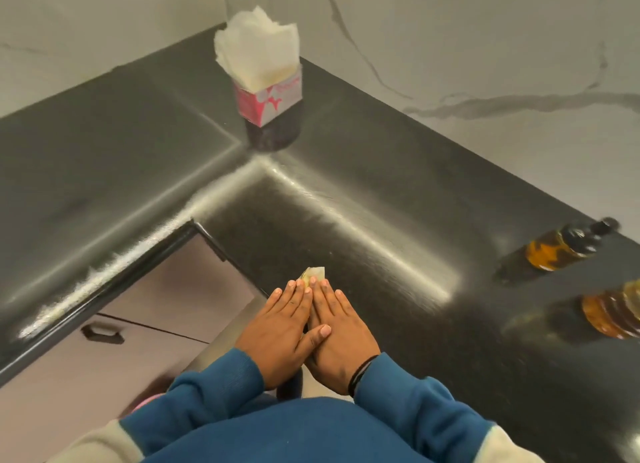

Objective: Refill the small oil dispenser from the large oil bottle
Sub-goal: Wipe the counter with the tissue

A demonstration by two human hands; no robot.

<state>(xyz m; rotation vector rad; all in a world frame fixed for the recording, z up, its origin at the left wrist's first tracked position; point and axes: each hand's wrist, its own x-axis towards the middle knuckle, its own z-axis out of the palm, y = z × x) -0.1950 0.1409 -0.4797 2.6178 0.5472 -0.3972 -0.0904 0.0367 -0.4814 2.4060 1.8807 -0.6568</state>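
The small oil dispenser (561, 247), with amber oil and a dark cap, stands on the black counter (381, 220) at the far right. Just in front of it, the large oil bottle (613, 312) is cut off by the right edge of the frame; both are blurred. My left hand (280, 334) and my right hand (341, 338) are pressed flat together over the counter's front edge, well left of the bottles. A crumpled piece of tissue (313, 275) is squeezed between them, and only its tip shows past the fingertips.
A red and white tissue box (266, 98), with white tissues sticking out, sits on a dark round container in the back corner. White marble walls enclose the L-shaped counter. Below the counter edge at left are cabinet drawers with a dark handle (102, 332).
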